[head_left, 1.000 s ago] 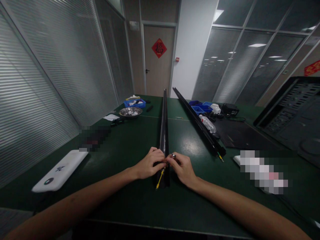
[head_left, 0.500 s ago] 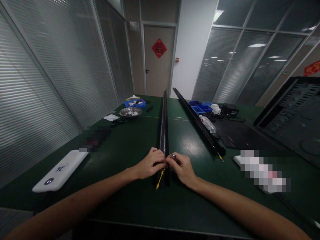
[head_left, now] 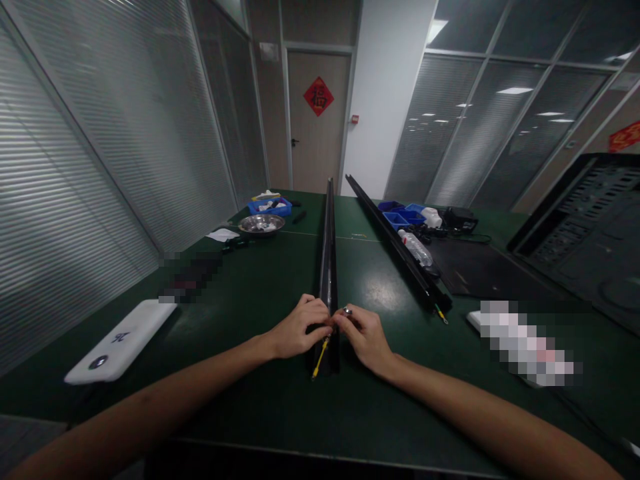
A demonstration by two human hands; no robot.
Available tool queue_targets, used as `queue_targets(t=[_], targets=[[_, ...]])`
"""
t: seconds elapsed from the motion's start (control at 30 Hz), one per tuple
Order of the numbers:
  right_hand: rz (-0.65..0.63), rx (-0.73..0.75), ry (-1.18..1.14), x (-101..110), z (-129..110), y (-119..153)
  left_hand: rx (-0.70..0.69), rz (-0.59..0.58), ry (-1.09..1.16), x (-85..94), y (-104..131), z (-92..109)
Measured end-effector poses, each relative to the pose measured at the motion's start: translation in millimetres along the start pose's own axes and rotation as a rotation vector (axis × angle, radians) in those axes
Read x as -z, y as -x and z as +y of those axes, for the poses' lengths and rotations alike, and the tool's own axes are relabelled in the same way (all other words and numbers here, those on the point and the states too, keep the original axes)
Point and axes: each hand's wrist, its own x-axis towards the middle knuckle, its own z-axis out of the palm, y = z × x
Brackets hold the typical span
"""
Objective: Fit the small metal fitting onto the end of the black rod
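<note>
A long black metal channel (head_left: 327, 253) runs away from me down the middle of the green table (head_left: 260, 280). At its near end my left hand (head_left: 303, 329) lies over the left side, fingers bent and pressed together. My right hand (head_left: 365, 337) meets it from the right, thumb and fingers pinched, with a ring on one finger. Whatever sits between the fingertips is too small and covered to make out. From beneath the fingers a short yellow wire (head_left: 321, 359) with a metal lug hangs toward me.
Right of centre lies a second black channel (head_left: 395, 240) with a green-yellow wire end. Beside it are blue bins (head_left: 403, 217) and a plastic bottle (head_left: 416, 249). A metal bowl (head_left: 261, 225) and blue tray (head_left: 270, 207) stand far left. A white device (head_left: 123, 343) lies near left; a dark panel (head_left: 590, 240) leans right.
</note>
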Motion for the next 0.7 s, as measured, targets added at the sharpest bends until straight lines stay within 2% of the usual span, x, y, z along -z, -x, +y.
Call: queue_targets(t=[0.17, 0.47, 0.7], targets=[[-0.016, -0.062, -0.018, -0.6, 1.7, 1.0, 0.005, -0.028, 0.011, -0.1, -1.3, -0.7], [-0.004, 0.059, 0.011, 0.4, -2.2, -0.6, -0.025, 0.008, -0.024, 0.7, -0.3, 1.4], [-0.013, -0.044, -0.02, -0.5, -0.4, 0.3, 0.001, -0.032, 0.003, 0.7, -0.9, -0.4]])
